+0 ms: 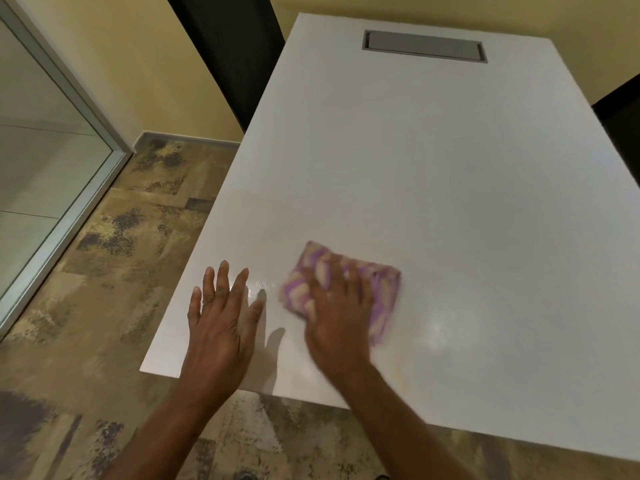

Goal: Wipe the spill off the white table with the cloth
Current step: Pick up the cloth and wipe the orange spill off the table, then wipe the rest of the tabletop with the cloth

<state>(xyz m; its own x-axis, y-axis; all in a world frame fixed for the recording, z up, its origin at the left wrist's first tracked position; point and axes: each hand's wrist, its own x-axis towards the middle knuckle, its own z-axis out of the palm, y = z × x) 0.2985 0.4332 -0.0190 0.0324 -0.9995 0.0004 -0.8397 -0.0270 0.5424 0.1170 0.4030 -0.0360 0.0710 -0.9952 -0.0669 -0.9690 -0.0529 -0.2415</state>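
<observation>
At the near left corner of the white table (433, 168) the left hand (221, 323) lies flat on the top, fingers straight and spread, holding nothing. Just to its right the right hand (337, 313) presses down on the cloth (382, 285), fingers stretched over it rather than curled round it, though the hand is blurred. The cloth is a folded, fluffy pad with purple and cream patches. It lies flat on the table under the right palm and fingers, and its far and right edges stick out beyond the fingertips. Between the two hands a small wet patch (263, 287) shines on the table, near the cloth's left edge. Further right the top has a faint smeary sheen. At the far end a grey rectangular panel (424, 46) sits in the table. A mottled brown floor (104, 254) lies to the left, with a glass door (41, 150) beyond it
</observation>
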